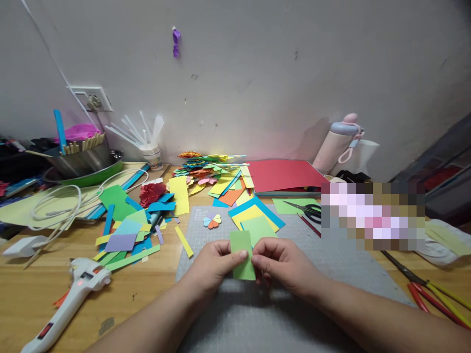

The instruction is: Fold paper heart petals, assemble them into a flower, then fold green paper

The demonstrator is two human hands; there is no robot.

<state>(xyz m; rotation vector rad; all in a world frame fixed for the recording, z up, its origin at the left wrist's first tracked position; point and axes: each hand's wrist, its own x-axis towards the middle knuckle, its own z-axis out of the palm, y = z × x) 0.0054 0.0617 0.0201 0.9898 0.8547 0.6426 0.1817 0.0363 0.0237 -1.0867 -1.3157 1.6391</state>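
I hold the green paper slip (242,252) pinched between both hands, its long axis running away from me. My left hand (215,264) is closed on its left edge and my right hand (283,264) on its right, both equally near. It hangs just over the grey cutting mat (331,279) on the wooden worktop (147,289), with stacked coloured sheets (253,214) just beyond and a glue gun (79,282) well off to the left.

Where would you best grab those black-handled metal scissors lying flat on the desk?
Take the black-handled metal scissors by the handle loops, from above on the right: they lie flat and closed, blades pointing left, loops toward the right hand, which pinches the light green paper rectangle.
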